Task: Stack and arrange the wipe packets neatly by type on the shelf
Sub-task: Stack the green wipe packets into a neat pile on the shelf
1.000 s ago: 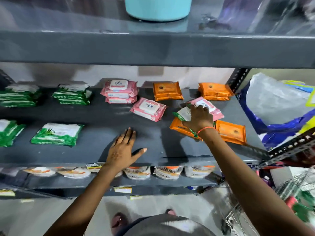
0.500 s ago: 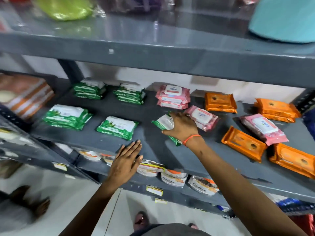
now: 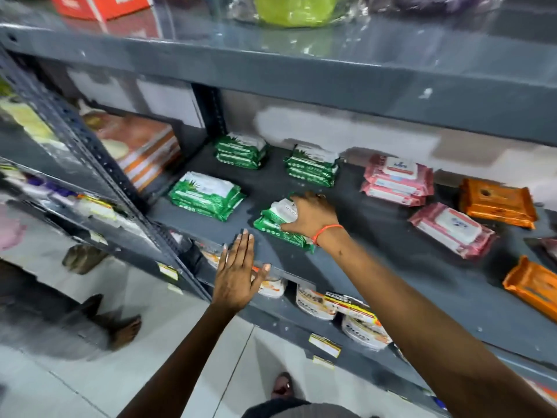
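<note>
Right hand (image 3: 310,217) fingers are curled round a green wipe packet (image 3: 278,220) atop another on the shelf (image 3: 376,236); left hand (image 3: 236,274) sits flat, fingers spread, empty at the shelf edge.

the right hand (image 3: 312,217) hides part of the green packet (image 3: 278,220); its label is blurred.

I see green-and-white wipe packets (image 3: 208,196) beside pink packets (image 3: 397,180) with white labels. Orange packets (image 3: 497,203) lie on my dark grey shelf (image 3: 376,267); an orange wrist band (image 3: 327,230) shows.
</note>
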The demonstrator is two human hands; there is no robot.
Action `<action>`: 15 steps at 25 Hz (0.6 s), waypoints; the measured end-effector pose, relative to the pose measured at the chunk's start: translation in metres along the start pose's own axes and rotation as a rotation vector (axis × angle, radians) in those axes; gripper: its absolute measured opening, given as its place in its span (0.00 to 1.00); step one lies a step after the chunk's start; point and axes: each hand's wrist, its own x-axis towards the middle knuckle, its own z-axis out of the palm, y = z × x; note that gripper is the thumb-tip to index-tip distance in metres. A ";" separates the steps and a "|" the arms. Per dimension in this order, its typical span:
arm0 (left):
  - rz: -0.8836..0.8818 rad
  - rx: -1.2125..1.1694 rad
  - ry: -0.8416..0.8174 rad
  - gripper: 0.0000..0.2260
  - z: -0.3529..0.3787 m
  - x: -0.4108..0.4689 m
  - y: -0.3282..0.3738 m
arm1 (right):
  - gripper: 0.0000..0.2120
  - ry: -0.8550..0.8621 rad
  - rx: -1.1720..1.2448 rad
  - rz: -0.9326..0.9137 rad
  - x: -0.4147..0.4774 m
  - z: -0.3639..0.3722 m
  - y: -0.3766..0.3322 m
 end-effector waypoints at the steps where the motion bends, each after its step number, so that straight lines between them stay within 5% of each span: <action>1: 0.017 0.012 -0.007 0.41 -0.001 0.005 -0.006 | 0.35 -0.005 -0.006 0.010 0.005 0.001 -0.006; 5: 0.051 0.078 -0.044 0.45 -0.002 0.021 -0.023 | 0.28 0.066 -0.017 0.114 0.011 -0.006 -0.018; 7: 0.053 0.099 -0.062 0.47 -0.003 0.026 -0.029 | 0.22 0.031 -0.117 0.018 0.009 -0.020 -0.013; 11: 0.063 0.113 -0.054 0.47 0.000 0.028 -0.033 | 0.32 -0.356 -0.380 -0.227 0.002 -0.033 -0.013; 13: 0.068 0.095 -0.036 0.47 0.002 0.027 -0.033 | 0.44 -0.406 -0.459 -0.280 0.005 -0.030 -0.016; 15: 0.074 0.093 -0.024 0.46 0.002 0.027 -0.033 | 0.45 -0.359 -0.419 -0.319 0.011 -0.030 -0.014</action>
